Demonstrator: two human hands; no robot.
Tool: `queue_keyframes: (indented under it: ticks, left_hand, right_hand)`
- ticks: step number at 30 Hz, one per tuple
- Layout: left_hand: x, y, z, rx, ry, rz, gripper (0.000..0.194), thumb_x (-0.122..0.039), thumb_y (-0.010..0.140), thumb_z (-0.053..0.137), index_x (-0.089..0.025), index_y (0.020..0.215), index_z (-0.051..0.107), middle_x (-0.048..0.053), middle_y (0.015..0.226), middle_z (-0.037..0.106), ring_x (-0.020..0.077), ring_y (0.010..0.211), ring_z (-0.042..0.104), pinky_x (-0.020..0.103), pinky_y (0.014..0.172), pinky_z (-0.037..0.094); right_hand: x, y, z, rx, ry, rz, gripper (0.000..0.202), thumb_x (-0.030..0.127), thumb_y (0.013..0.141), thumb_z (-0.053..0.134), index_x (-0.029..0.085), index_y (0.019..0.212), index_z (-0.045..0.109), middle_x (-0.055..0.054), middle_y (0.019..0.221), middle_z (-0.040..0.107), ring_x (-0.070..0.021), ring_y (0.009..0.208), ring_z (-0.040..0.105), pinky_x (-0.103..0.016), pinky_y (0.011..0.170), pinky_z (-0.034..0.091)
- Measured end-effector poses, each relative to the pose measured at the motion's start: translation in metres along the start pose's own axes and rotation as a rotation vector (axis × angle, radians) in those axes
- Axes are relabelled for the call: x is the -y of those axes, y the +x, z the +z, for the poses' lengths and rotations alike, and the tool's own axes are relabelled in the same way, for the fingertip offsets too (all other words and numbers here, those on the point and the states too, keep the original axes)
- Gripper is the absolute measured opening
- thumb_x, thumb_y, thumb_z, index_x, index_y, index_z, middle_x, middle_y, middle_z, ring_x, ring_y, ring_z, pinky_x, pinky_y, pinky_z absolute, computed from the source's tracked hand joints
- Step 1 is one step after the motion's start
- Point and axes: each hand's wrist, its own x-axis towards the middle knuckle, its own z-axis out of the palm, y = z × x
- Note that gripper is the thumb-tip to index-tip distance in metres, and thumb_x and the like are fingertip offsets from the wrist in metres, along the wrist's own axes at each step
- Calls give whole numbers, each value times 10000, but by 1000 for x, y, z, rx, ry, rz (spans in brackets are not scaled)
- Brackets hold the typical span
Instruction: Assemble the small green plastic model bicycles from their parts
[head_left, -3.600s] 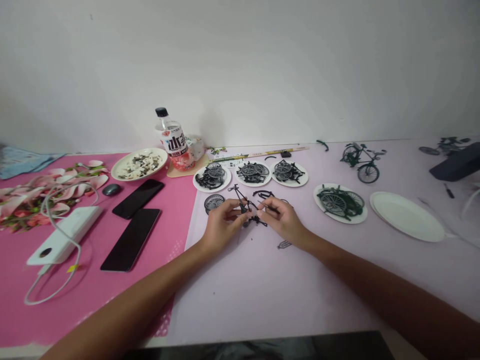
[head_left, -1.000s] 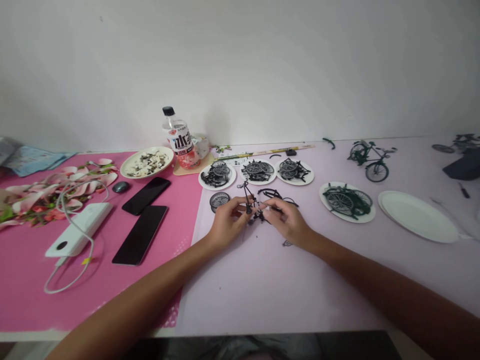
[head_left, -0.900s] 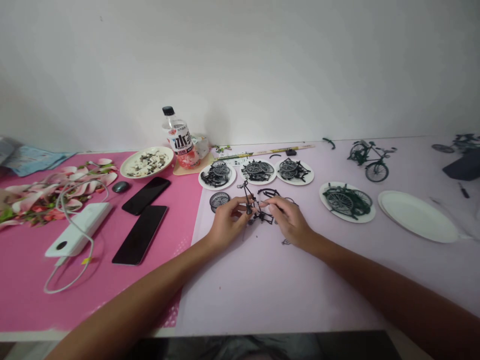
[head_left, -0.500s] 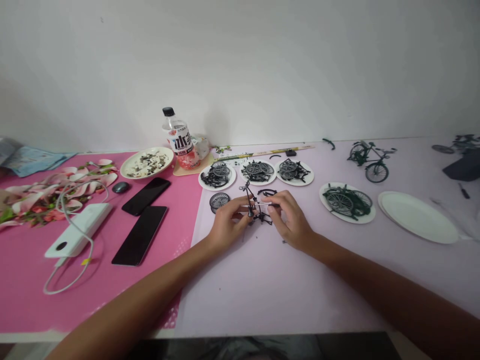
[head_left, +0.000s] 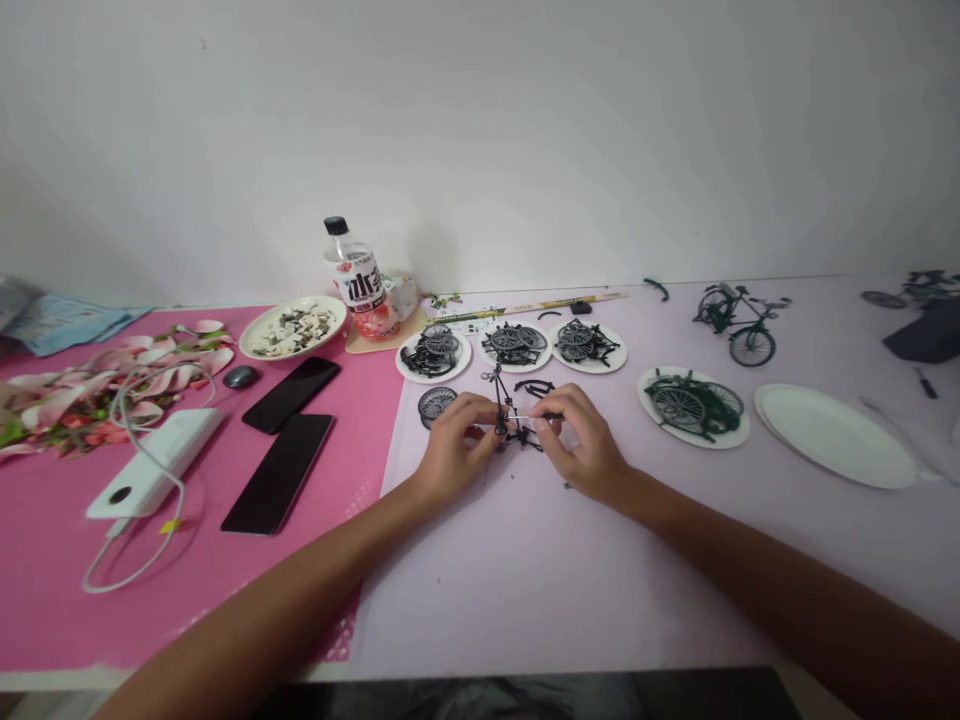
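My left hand [head_left: 456, 446] pinches a small black model bicycle frame [head_left: 498, 386] just above the lilac table sheet. From the right, my right hand [head_left: 586, 440] grips a small screwdriver [head_left: 519, 416] with a thin metal shaft. Its tip points left at the frame, close to my left fingertips; whether it sits in a screw cannot be made out. Dark wheels [head_left: 436, 404] lie beside my left hand. A curved black part [head_left: 534, 387] rests beyond the frame, between my hands. Tiny dark bits lie near my right wrist.
Behind my hands are plates of black bicycle parts [head_left: 514, 343]. To the right stand a plate of green parts [head_left: 694, 403], an assembled model bicycle [head_left: 742, 320] and white plates [head_left: 836, 435]. Leftward are phones [head_left: 277, 474], a power bank [head_left: 155, 462], a bottle [head_left: 363, 290] and artificial flowers [head_left: 127, 385].
Both hands stay almost in place around the frame and screwdriver. My right fingers have shifted very slightly; the whole view has moved a little.
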Motion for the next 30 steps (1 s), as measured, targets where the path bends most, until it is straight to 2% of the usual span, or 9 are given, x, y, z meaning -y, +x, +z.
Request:
queue_keyframes:
  ticks: [7,20,25,30]
  left_hand:
    - [3,0,0,-13,75,18,183,-139,924,664,-178,1083,745,70,938,675,158,859,679,220,658,593]
    - [1,0,0,-30,103,-2,168,-178,934,652,-185,1072,747,88,980,734,190,884,704,287,728,599]
    - [0,1,-2,-42,178,63,91,-187,945,651,-192,958,741,81,961,771,215,892,707,362,829,565]
    - [0,3,-2,-54,197,123,95,-201,948,667,-192,988,753,85,936,776,229,901,682,392,862,544]
  right_hand:
    - [0,0,0,-3,15,8,150,128,987,553,237,1070,615,-60,954,597,-190,838,593,-306,603,519]
    - [-1,0,0,34,22,54,110,189,1019,541,237,1064,629,-65,967,610,-200,854,595,-322,648,531]
    - [-4,0,0,88,28,69,124,242,1062,495,248,1089,615,-76,986,642,-225,928,634,-358,733,563]
    - [-5,-2,-1,145,23,110,132,261,1067,487,247,1160,580,-94,1061,667,-234,991,658,-352,752,574]
